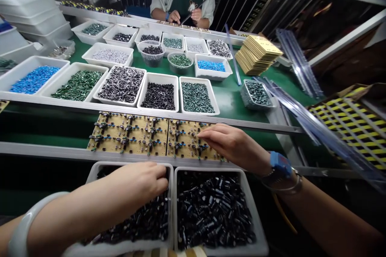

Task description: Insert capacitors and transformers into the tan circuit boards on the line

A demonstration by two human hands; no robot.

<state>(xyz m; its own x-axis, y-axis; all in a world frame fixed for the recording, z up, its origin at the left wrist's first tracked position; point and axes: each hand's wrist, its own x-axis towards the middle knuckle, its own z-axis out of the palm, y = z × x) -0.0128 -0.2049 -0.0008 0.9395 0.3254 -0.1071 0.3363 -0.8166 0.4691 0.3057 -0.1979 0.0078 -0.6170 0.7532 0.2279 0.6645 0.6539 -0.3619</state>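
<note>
My left hand (pixel 144 182) is closed, its fingers curled, above the left white bin (pixel 171 213) of black cylindrical capacitors (pixel 147 223). Whatever its fingertips hold is hidden. Over the right-hand tan circuit board (pixel 187 150), my right hand (pixel 224 140) has its fingers pressed together, tips down at the components; I cannot make out anything between them. Beside that board lies another populated circuit board (pixel 138 150), both resting between metal rails. The right white bin (pixel 256 229), full of black capacitors (pixel 214 213), stands below my right hand.
Beyond the rail (pixel 229 121) stand several white trays of small parts, among them blue parts (pixel 36 79) and green parts (pixel 78 85). Bare boards (pixel 256 54) are stacked at back right, near clear plastic tubes (pixel 298 62). Across the bench a person (pixel 183 4) works with both hands.
</note>
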